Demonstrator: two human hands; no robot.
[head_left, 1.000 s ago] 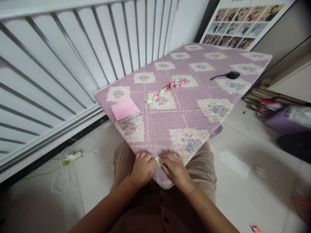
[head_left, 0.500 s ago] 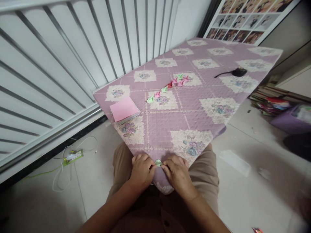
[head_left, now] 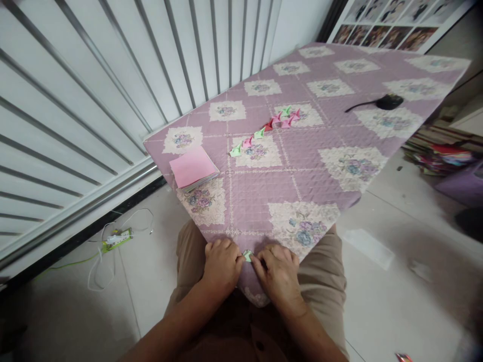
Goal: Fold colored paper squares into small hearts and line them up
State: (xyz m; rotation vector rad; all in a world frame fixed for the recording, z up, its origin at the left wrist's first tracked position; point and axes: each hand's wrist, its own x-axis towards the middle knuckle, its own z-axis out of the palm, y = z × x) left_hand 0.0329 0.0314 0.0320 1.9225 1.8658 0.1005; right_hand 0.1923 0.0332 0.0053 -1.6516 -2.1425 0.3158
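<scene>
A small folded piece of pale green paper point(head_left: 247, 256) sits at the near corner of the table, between my two hands. My left hand point(head_left: 223, 264) pinches its left side, fingers curled and the thumb side against the paper. From the other side my right hand point(head_left: 277, 269) grips its right edge between thumb and fingertips. Further up the cloth, several small folded paper shapes in green point(head_left: 236, 150), pink point(head_left: 248, 141) and red point(head_left: 268, 124) lie in a slanting row. A pad of square paper with a pink top sheet point(head_left: 194, 167) rests at the left edge.
A flowered purple cloth point(head_left: 256, 188) covers the table. A black object with a thin tail point(head_left: 389, 102) lies at the far right. White slatted panels point(head_left: 113, 75) border the left side. On the floor are a power strip point(head_left: 117, 240) with cables and, at right, stacked papers point(head_left: 445, 156).
The view has shifted slightly. Both hands stay on the green paper, with my right fingers a little changed in position and the paper looking slightly narrower.
</scene>
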